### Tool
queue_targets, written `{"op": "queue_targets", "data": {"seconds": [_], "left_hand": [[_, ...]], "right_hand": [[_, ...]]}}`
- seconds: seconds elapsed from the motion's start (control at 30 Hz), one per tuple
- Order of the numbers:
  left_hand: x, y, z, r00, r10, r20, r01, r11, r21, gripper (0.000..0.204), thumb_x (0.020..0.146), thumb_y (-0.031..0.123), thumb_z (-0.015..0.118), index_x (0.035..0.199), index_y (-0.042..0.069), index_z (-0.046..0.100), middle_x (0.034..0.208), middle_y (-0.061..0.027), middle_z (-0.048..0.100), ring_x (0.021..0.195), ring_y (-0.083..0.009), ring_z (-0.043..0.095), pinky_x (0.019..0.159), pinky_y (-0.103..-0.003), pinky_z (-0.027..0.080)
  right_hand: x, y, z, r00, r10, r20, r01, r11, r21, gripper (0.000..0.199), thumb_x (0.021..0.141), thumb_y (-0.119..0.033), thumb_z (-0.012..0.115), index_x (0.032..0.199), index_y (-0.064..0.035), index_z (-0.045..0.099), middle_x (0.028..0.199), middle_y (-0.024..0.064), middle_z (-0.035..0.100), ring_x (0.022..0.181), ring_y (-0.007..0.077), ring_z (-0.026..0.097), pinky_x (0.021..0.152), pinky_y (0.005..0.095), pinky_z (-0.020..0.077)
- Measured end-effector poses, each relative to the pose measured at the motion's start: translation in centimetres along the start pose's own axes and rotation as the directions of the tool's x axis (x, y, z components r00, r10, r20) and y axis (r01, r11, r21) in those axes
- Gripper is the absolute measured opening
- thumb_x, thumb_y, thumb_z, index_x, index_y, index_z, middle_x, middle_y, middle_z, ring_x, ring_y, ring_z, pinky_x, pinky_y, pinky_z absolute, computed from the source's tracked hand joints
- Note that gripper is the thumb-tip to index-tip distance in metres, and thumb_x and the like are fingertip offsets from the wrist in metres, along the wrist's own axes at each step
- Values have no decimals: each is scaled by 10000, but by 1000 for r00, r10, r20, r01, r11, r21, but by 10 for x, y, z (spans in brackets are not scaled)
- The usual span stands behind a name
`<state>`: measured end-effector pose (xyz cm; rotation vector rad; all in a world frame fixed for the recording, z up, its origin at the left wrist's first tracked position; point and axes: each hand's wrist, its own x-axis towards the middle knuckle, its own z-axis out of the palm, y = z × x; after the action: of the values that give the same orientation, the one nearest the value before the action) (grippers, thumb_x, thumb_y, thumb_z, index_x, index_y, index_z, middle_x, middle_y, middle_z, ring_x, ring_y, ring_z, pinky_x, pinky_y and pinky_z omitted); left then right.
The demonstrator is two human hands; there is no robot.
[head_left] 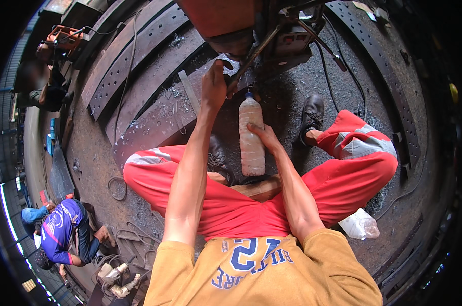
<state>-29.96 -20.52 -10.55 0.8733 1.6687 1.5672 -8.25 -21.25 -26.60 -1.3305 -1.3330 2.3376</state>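
**Grips a cloudy, ribbed plastic bottle (251, 155)**

Wraps the right hand's (264, 134) fingers round its middle, pointing the round blue cap (249, 95) toward a bulky, orange-red metal machine (218, 18) blocking the way beyond the fingers. Curls the left hand's (214, 81) fingers round the near end of a straight, dark metal rod (262, 47); cannot tell how tightly. Has flat, hole-punched steel bars (120, 76) left of those fingers, black leather shoes (311, 113) either side of the right fingers, and a crumpled, translucent plastic container (361, 224) behind, to the right.

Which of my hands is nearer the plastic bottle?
Right. Your right hand holds the bottle by its side; your left hand is off to its upper left, at the metal lever.
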Motion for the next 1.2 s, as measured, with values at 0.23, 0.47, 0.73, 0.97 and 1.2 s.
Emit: {"op": "queue_targets", "data": {"seconds": [0.23,0.47,0.73,0.97,1.2], "left_hand": [[0,0,0,1000,3,5,-3,1000,0,483,1085,387,316,991,8,600,521,-75,598,375,-115,499,399,-285,358],[-1,3,1,1000,18,-4,-18,999,44,489,1086,387,314,972,8,601,522,-78,603,374,-117,502,390,-288,353],[1,1,1,1000,-14,-2,14,1000,9,507,1084,377,331,931,-11,619,527,-81,611,375,-121,508,394,-291,366],[0,2,2,999,-51,-13,52,998,24,501,1077,363,343,941,-23,633,521,-82,604,385,-127,516,406,-299,378],[0,2,2,999,-36,-4,36,998,50,506,1076,359,335,940,-24,636,526,-85,605,383,-127,509,410,-302,384]], "right_hand": [[0,2,0,1000,-16,-4,16,1000,5,541,877,-395,723,1214,19,637,1068,98,692,919,185,667,844,335,520],[0,1,0,1000,-12,1,12,1000,13,521,881,-386,724,1196,20,642,1047,93,694,898,178,666,828,332,522],[8,11,-3,1000,-14,-11,14,1000,-1,516,880,-385,725,1189,20,645,1038,92,695,892,180,668,827,332,523],[6,11,-4,1000,-3,3,3,1000,-16,527,880,-391,725,1204,17,641,1051,95,695,903,181,670,834,334,521],[2,6,-2,1000,-1,1,1,1000,-3,538,877,-391,728,1220,14,636,1076,96,692,926,181,667,850,335,518]]}}
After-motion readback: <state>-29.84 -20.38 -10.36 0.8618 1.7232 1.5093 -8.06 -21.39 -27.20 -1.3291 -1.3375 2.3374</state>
